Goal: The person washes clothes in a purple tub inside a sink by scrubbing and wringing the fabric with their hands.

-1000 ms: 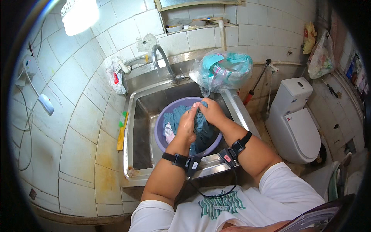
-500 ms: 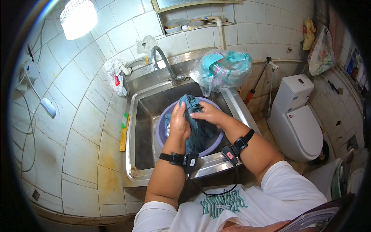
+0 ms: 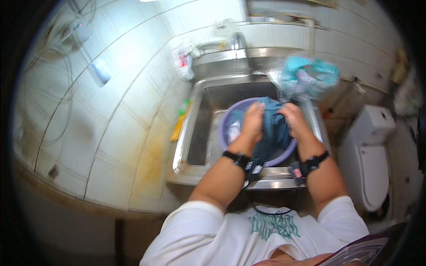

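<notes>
A dark teal cloth is stretched between my hands, and its lower part hangs down into a round purple basin. My left hand is closed on the cloth's left side. On the other side, my right hand grips the upper right of it with bent fingers. Some small white fabric lies in the basin beside my left hand. The basin stands in a steel sink. Motion blur softens the picture, and the fabric covers most of the basin's inside.
A curved faucet rises behind the basin. Plastic bags with turquoise contents rest on the sink's back right corner. A yellow-handled brush leans along the left wall. To the right stands a white toilet.
The view has swung, so the sink and basin sit farther right in the picture. My hands have moved apart, and the right one now grips the cloth's upper right edge.
</notes>
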{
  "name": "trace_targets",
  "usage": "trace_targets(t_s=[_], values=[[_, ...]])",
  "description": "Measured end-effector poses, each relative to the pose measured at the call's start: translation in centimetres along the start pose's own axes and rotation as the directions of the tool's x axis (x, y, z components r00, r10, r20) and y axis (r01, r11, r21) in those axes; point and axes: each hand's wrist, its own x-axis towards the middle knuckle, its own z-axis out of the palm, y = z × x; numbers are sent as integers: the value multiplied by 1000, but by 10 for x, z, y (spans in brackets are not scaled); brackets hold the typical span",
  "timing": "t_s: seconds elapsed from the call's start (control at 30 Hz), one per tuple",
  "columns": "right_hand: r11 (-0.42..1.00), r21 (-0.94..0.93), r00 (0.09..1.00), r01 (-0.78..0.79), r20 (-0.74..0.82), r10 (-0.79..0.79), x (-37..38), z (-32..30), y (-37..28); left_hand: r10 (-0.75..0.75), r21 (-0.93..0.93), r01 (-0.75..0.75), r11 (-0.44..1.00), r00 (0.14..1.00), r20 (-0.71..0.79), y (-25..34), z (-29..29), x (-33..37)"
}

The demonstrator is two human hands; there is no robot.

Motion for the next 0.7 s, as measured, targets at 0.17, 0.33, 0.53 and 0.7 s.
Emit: trace_targets(t_s=[0.17, 0.33, 0.53, 0.7], values=[[993, 91, 997, -74, 32, 71, 6, -3, 6, -41, -176, 54, 983, 996, 78, -22, -9, 12], [988, 125, 993, -88, 87, 78, 6, -4, 5, 66, 219, -38, 975, 991, -118, -24, -9, 9], [980, 156, 993, -120, 3, 121, 4, -9, -2, 32, 243, -2, 970, 992, -120, -39, 7, 17], [943, 265, 974, -200, -50, 220, -2, 16, -13, 319, 359, -221, 907, 916, -244, -65, 1, 23]])
